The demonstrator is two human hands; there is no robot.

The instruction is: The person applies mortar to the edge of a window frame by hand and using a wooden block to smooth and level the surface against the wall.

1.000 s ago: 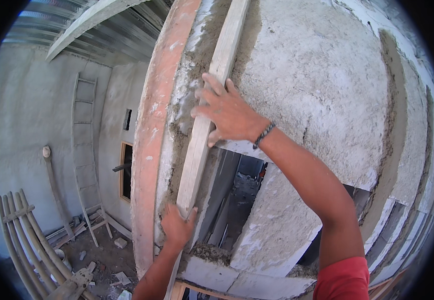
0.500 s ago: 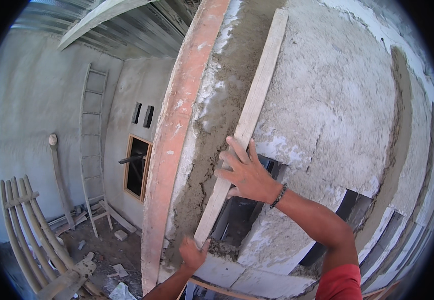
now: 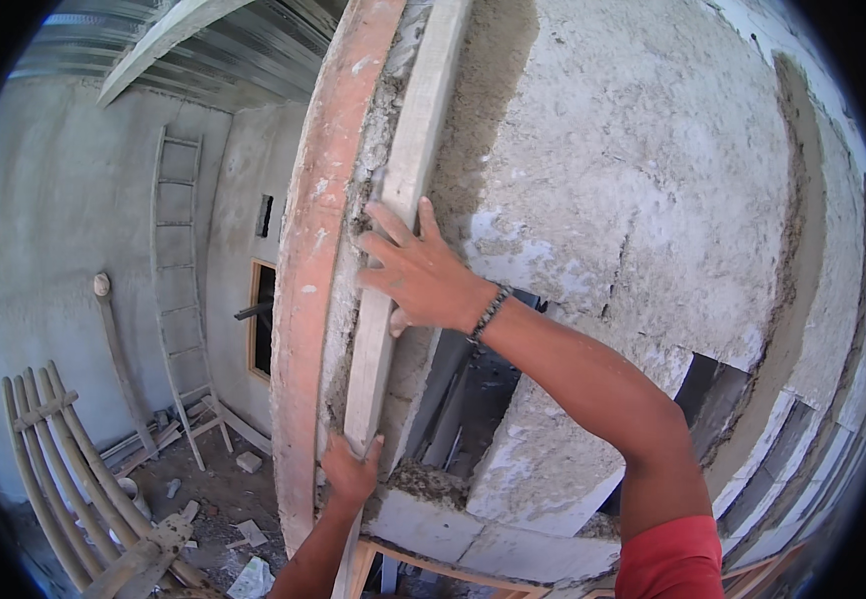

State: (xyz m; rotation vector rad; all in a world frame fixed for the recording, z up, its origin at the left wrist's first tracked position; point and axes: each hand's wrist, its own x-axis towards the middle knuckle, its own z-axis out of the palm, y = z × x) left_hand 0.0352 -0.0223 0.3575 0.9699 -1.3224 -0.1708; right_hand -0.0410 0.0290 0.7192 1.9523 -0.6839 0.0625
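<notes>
A long pale wooden batten runs up the wall face, tilted slightly to the right at its top. My left hand grips the lower part of it, thumb on the right edge. Higher up, my right hand holds it with fingers spread across its face and the thumb on the near side. Damp grey mortar shows to the right of the batten's upper part. Along its left runs a salmon-coloured board at the wall's corner, with rough mortar between the two.
A rough plastered wall with a window-like opening lies to the right, crossed by another mortar strip. At left are a ladder, a slatted wooden frame and a floor with scattered debris. A roof beam hangs above.
Both hands have moved the batten left, up against the salmon-coloured board's side, and it now stands more upright. The mortar it crossed earlier shows on its right.
</notes>
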